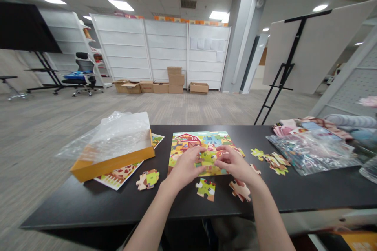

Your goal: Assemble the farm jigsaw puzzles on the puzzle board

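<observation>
A farm-scene jigsaw puzzle (200, 145) with a red barn lies partly assembled on the black table (88, 204). My left hand (185, 166) and my right hand (235, 164) meet over its lower middle, both holding a green-and-yellow jigsaw piece (208, 158). Just below them lie a loose green jigsaw piece (205, 189) and a brown-and-cream jigsaw piece (240, 190). Another loose piece (147, 179) lies left of my left hand. A small group of yellow-green pieces (273, 160) lies right of my right hand.
To the left, an orange-edged box lid (113, 157) under clear plastic film rests on a printed puzzle picture sheet (118, 176). A clear plastic bag (312, 151) and folded fabrics (338, 123) lie at the table's right. Cardboard boxes (161, 84) stand by far white shelving.
</observation>
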Tool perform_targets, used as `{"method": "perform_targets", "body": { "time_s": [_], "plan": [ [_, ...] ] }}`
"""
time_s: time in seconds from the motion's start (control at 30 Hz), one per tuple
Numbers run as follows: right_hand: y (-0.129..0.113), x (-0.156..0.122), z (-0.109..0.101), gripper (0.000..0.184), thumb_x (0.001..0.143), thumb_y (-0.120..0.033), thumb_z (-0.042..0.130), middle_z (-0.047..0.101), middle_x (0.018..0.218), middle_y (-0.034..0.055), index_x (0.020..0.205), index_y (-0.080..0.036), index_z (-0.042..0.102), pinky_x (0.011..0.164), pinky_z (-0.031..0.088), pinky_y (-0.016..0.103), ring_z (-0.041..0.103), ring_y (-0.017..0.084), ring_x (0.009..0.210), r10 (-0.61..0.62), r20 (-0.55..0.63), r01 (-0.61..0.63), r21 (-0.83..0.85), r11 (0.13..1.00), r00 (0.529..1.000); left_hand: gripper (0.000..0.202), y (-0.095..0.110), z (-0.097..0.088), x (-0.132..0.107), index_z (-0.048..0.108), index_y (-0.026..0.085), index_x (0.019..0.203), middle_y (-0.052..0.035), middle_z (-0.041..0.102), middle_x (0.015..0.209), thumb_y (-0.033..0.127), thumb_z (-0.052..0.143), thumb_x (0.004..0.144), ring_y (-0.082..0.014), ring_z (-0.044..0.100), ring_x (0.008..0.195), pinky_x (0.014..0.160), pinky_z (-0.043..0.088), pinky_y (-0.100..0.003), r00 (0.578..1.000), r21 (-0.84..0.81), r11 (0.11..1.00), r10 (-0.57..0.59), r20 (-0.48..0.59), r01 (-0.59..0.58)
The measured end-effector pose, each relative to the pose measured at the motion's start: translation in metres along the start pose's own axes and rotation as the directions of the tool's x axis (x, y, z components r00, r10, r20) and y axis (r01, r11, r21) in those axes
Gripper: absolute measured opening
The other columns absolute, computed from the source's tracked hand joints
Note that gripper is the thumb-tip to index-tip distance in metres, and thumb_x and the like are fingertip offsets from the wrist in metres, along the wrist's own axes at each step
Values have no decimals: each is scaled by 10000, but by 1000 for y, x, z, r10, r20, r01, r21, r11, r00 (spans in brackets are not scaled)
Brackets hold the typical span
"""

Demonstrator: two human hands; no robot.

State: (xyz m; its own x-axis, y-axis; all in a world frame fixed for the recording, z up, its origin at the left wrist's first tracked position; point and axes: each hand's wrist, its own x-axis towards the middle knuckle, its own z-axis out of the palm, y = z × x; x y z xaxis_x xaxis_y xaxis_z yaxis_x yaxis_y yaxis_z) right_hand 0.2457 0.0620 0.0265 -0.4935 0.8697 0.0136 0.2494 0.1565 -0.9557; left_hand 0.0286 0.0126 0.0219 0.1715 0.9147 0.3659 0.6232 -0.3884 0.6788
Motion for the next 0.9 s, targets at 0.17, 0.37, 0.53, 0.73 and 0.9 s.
{"method": "perform_targets", "body": {
  "time_s": [0.17,0.37,0.53,0.73,0.9],
  "plan": [
    [0,2,3,359,786,-366,714,649,750,-30,1056,-230,521,652,446,278,615,152,703,-21,-44,22,25,999,999,479,0,1,2,598,202,1232,-98,665,1265,165,730,773,-288,594,1219,1032,495,-457,999,91,996,-7,-46,11],
    [-2,4,5,286,782,-357,711,650,744,-25,969,-220,543,680,461,286,626,156,720,-33,-72,34,17,999,997,486,0,0,2,587,219,1257,-87,652,1297,178,709,789,-275,609,1204,1009,514,-426,999,82,997,-5,-45,8],
    [-2,4,6,242,766,-339,705,671,754,2,905,-209,557,665,460,287,644,177,741,-2,-43,0,-42,999,999,525,-8,1,1,578,234,1289,-77,651,1314,185,705,782,-269,606,1218,993,527,-401,1000,79,997,-10,-17,11],
    [0,5,8,215,768,-323,694,672,745,1,883,-210,552,652,465,282,657,183,739,14,-3,-14,-53,998,1000,489,-9,1,-1,591,220,1269,-89,656,1311,208,706,794,-273,612,1218,1031,499,-425,999,144,990,-13,32,8],
    [2,9,15,238,738,-356,711,669,802,10,865,-214,568,725,509,311,669,191,779,-26,-53,25,-21,999,998,478,-4,0,1,586,232,1270,-82,650,1323,204,699,806,-273,611,1223,1044,488,-421,999,204,978,-45,9,42]
  ]
}}
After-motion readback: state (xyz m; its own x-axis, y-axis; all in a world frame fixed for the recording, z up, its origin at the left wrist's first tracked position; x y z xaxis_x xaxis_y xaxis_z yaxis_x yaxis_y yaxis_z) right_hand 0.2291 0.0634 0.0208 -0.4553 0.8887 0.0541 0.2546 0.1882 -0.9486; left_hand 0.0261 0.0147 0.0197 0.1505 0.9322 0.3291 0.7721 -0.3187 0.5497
